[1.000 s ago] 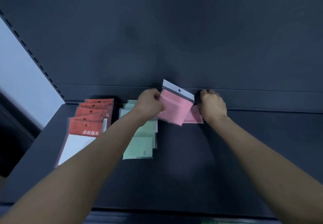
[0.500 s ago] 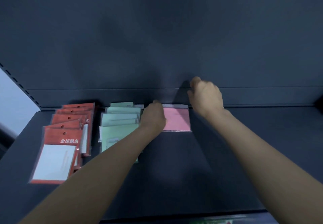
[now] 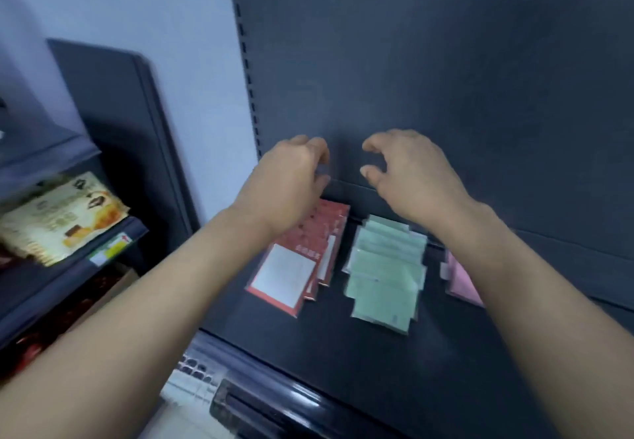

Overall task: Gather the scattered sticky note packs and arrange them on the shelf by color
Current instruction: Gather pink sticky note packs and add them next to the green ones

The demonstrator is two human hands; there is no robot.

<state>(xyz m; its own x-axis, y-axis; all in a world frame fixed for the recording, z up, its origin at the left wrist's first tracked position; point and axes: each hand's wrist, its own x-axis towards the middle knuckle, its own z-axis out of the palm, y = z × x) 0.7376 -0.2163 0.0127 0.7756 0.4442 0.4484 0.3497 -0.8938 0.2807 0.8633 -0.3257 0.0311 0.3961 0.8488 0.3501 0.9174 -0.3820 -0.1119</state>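
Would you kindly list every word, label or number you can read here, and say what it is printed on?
Nothing here can be read for certain.
Front red pack: pale characters on its header, too blurred.
Front green pack: a small mark near its lower edge, too small.
Snack packet on the side shelf: print blurred.
Price tag on that shelf's edge: blurred.

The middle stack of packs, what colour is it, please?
The middle stack is pale green; head view.

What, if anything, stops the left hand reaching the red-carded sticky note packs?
Probably nothing, so yes: the left hand hovers, seemingly empty, over the rear of the red-carded sticky note packs, which lie exposed on the dark shelf.
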